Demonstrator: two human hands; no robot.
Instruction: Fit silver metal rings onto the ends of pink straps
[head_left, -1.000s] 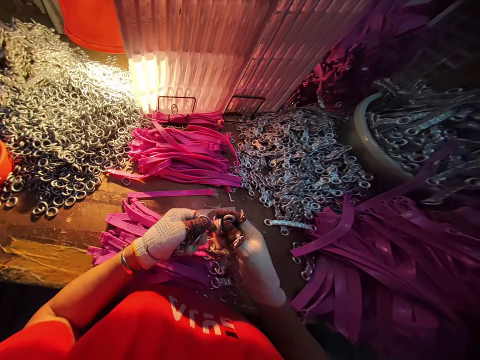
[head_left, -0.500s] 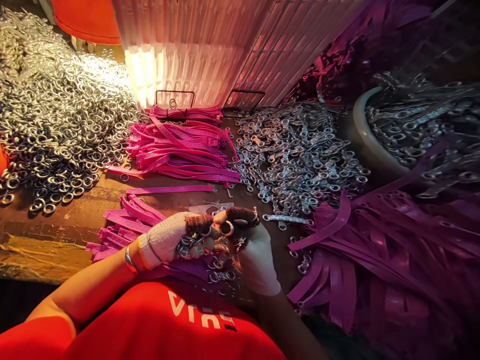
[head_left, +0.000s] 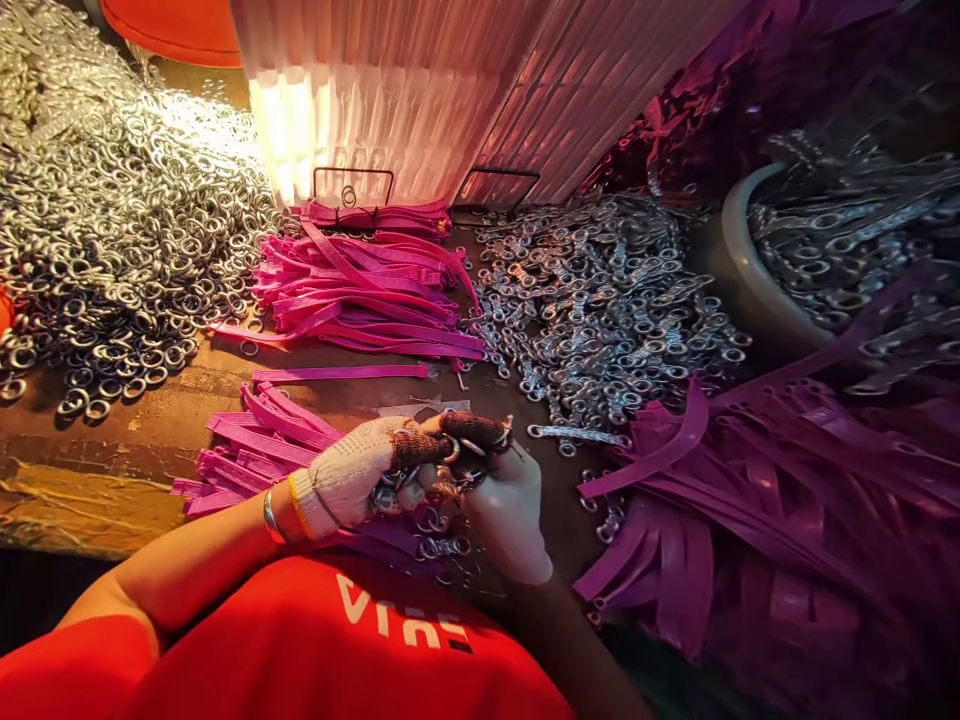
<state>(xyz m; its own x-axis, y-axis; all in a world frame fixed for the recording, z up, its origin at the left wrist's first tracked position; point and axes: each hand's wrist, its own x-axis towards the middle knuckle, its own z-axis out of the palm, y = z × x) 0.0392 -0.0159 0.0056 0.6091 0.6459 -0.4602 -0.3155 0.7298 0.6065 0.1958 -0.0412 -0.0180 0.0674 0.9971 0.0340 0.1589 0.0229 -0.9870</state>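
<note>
Both of my hands wear white knit gloves with dark fingertips and meet just in front of my red shirt. My left hand [head_left: 352,482] pinches small metal rings [head_left: 390,492] and a purple strap. My right hand [head_left: 501,500] presses against it, thumb and fingers closed on a metal ring [head_left: 452,452] at the strap's end. More rings and purple straps [head_left: 431,545] lie bunched under the hands. Exactly how the ring sits on the strap is hidden by the fingers.
A big heap of metal rings [head_left: 112,230] lies at the left, metal clasps [head_left: 600,310] at centre right, and a bowl [head_left: 739,270] of clasps at far right. Pink straps [head_left: 367,300] lie mid-table, purple straps [head_left: 750,520] at right. A ribbed panel [head_left: 450,90] stands behind.
My hands have shifted slightly up and closer together; the ring seen between my fingertips half a second ago is now mostly covered by them.
</note>
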